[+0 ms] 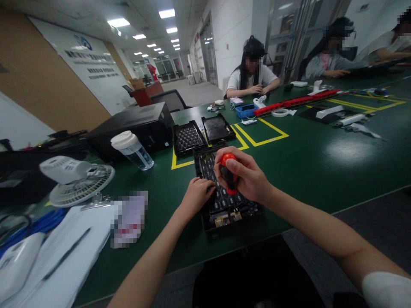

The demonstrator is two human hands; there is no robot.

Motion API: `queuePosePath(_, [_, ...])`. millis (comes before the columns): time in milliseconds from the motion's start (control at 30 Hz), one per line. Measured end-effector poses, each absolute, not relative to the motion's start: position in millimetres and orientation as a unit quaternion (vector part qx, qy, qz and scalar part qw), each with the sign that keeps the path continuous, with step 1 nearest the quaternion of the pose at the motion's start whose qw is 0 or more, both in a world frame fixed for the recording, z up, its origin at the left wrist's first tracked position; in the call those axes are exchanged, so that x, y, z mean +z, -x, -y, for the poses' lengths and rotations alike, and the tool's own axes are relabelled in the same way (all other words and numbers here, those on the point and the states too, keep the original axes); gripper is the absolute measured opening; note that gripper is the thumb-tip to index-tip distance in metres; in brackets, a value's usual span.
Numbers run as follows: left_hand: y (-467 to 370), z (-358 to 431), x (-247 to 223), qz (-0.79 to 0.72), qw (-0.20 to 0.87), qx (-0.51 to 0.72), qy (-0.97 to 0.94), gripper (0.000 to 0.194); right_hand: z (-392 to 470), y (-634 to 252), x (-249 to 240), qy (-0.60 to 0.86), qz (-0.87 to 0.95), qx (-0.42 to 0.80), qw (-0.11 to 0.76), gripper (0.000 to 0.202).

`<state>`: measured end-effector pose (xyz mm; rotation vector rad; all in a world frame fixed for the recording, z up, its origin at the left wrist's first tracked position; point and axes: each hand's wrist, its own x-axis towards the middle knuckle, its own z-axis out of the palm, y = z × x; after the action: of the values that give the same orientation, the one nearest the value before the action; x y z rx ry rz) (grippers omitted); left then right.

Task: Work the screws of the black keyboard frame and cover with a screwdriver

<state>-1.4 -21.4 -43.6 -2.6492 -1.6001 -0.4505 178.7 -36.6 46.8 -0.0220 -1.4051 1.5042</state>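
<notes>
A black case (208, 220) lies on the green table before me, with rows of rounded, cell-like shapes inside and small tan parts at its near end. My right hand (242, 173) is wrapped around a screwdriver (228, 159) with a red and black handle, held upright over the case. The screwdriver's tip is hidden from view. At the case's left side, my left hand (199, 194) has its fingers curled over the edge, gripping it. Just beyond are a black tray with a bumpy grid (189, 137) and a flat black cover (218, 128).
To the left stand a clear bottle (136, 149) with a white lid, a white fan (81, 182), a computer tower (141, 128) and a clipboard with papers (73, 244) and a pen (67, 254). A blue bin (245, 111) and red strip (295, 102) lie farther off. Other people sit across the table.
</notes>
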Motion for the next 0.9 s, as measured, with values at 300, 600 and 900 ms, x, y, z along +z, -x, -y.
queuePosePath(300, [1,22,-43,0.515,0.004,-0.143,0.845,0.016,44,-179,46,0.062,0.589,0.586,0.553,0.013])
queuePosePath(600, [0,23,-42,0.519,0.001,-0.135,0.844,0.016,54,-179,47,0.131,0.586,0.527,0.601,0.013])
queuePosePath(900, [0,23,-44,0.520,0.002,-0.133,0.844,0.017,61,-176,46,0.179,0.576,0.492,0.628,0.010])
